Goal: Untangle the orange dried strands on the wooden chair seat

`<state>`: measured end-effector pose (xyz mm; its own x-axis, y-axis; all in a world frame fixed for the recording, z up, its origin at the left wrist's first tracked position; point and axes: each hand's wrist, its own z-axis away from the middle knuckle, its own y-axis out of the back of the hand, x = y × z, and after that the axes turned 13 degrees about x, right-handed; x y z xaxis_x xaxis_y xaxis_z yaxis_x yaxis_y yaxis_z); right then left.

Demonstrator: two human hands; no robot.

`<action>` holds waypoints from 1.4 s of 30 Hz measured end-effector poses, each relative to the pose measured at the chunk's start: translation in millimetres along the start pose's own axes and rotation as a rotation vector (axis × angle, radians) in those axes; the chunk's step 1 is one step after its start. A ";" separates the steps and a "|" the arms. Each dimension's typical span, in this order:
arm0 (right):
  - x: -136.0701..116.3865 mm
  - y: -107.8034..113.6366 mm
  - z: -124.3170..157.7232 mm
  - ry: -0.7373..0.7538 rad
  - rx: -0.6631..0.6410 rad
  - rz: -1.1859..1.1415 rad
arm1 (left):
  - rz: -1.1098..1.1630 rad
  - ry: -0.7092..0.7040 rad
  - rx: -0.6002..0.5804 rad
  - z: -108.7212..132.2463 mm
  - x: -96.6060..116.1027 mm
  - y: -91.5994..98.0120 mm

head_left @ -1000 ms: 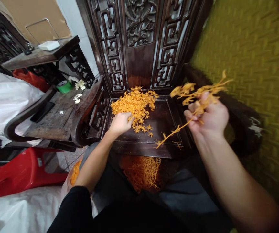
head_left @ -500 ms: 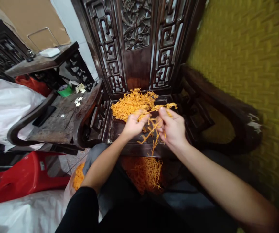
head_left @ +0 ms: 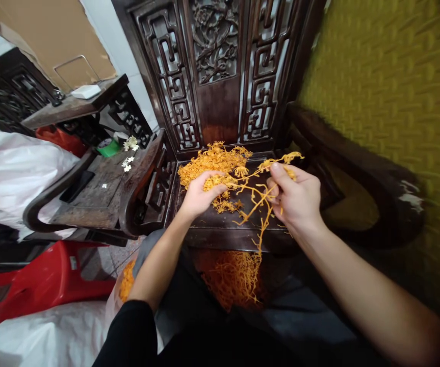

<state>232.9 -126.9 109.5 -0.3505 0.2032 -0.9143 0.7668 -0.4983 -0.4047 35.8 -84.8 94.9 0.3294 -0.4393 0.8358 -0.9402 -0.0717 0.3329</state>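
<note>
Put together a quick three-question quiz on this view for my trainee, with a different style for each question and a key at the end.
1. True or false: the right hand is holding orange sprigs.
2. Which of these lies on the seat of the carved wooden chair in front of the person?
A. The green roll
B. The orange pile
C. The white box
3. Fill in the blank: the plastic chair at the lower left of the view is coloured ____.

Key: 1. True. 2. B. 3. Red.
</note>
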 end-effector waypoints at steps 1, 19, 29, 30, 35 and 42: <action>0.9 -0.1 0.6 -0.010 -0.011 0.010 | -0.033 -0.048 -0.002 -0.6 1.3 0.0; 8.9 3.3 -9.0 0.005 -0.132 0.237 | 0.005 0.037 0.001 6.0 14.0 9.1; 6.6 4.4 -8.7 0.021 -0.115 0.287 | -0.235 -0.160 0.041 -0.1 -0.1 12.4; 4.0 6.0 -10.1 0.025 -0.083 0.273 | -0.285 -0.154 0.116 -4.6 -6.8 19.5; -6.8 16.9 -21.7 0.017 -0.017 0.201 | -0.222 0.228 0.411 -23.6 -28.2 57.7; 8.0 7.3 -9.7 0.179 -0.492 0.700 | 0.126 0.461 -0.375 -3.0 12.1 29.2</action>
<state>240.9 -120.7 99.1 0.3464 0.1365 -0.9281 0.9337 -0.1459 0.3270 12.5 -89.5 116.1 0.3003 0.0155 0.9537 -0.9074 0.3130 0.2806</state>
